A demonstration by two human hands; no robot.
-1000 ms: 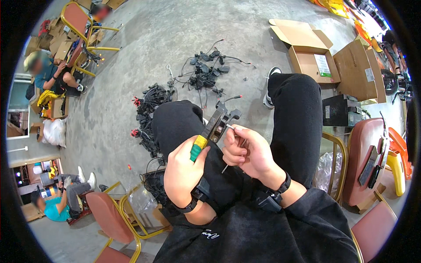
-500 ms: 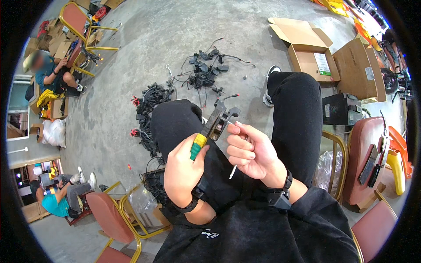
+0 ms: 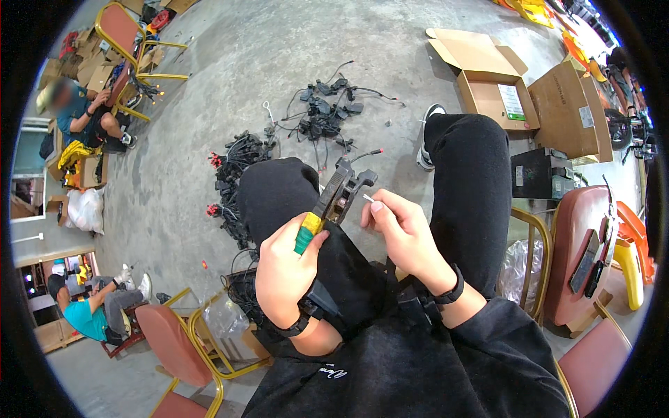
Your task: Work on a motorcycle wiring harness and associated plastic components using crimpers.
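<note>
— Crimping tool first: where does it sit?

— Above the person's lap, between the two black-trousered knees. The left hand is wrapped shut round its green and yellow handles, and the dark metal head points up and away, toward the concrete floor.

— And the other hand?

— The right hand is just beside the tool's head, thumb and forefinger pinched on a small white wire end. The remaining fingers are curled in. Whether the wire end touches the tool, I cannot tell.

— Any containers?

— An open cardboard box stands on the floor past the right knee, flaps out; it has a white sheet on its inner wall, and I cannot make out anything else in it. A closed brown carton leans just beside it, and a black case stands near that.

— What lies loose?

— A heap of black cables with connectors ahead of the knees, and a second bundle with red ends to the left of it.

— How does the tool look?

— Slim, dark grey at the jaws, bright at the grip, tilted rather than upright.
</note>
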